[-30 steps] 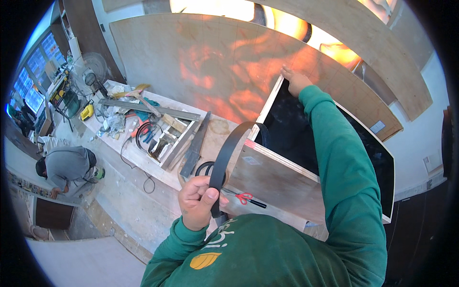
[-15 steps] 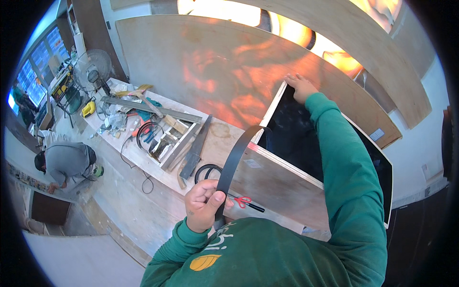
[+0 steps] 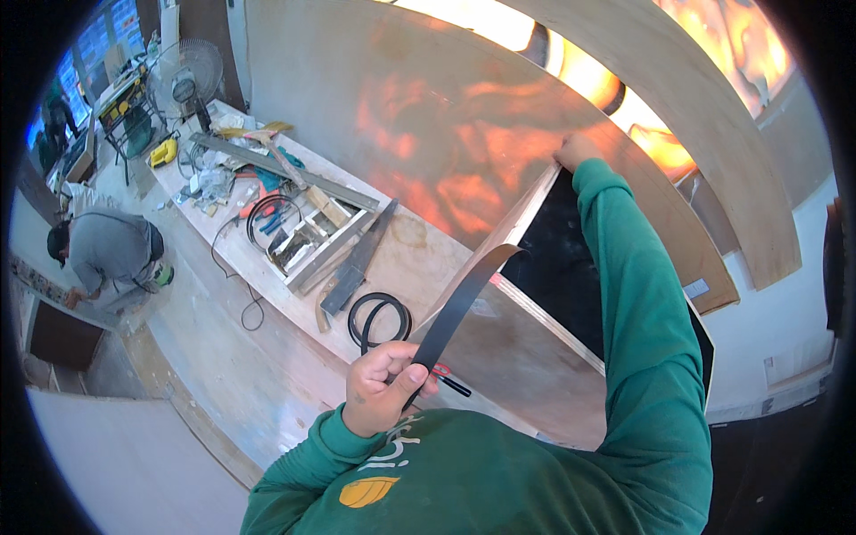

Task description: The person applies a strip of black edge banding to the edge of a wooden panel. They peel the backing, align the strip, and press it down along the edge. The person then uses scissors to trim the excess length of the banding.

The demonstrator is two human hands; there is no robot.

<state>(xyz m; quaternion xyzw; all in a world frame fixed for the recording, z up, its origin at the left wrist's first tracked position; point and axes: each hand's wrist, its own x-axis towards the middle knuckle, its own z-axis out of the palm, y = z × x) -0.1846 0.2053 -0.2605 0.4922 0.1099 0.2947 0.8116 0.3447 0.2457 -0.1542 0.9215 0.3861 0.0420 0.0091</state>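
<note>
A long, flexible black edge-banding strip [image 3: 456, 305] is pinched between the thumb and fingers of my left hand [image 3: 379, 385]. Its upper end curves over the near corner of a black-faced plywood panel [image 3: 562, 259] with pale layered edges. My right hand [image 3: 578, 150] is at the panel's far corner, fingers curled over the edge and partly hidden. My right forearm reaches across the black face. Below the strip, behind my left hand, are scissors with red handles [image 3: 439, 369], partly covered.
A coiled black strip [image 3: 379, 319] lies on the long worktable [image 3: 308, 321]. Farther left is a wooden tray [image 3: 334, 245] of tools, with a metal bar across it. A fan [image 3: 185, 78] stands beyond. A crouching co-worker [image 3: 111, 245] is at left. Large curved boards [image 3: 330, 98] stand behind.
My right hand has gone from fingers stretched flat to curled at the far corner. The panel shows more of its left side. My left hand keeps hold of the strip; the view has shifted.
</note>
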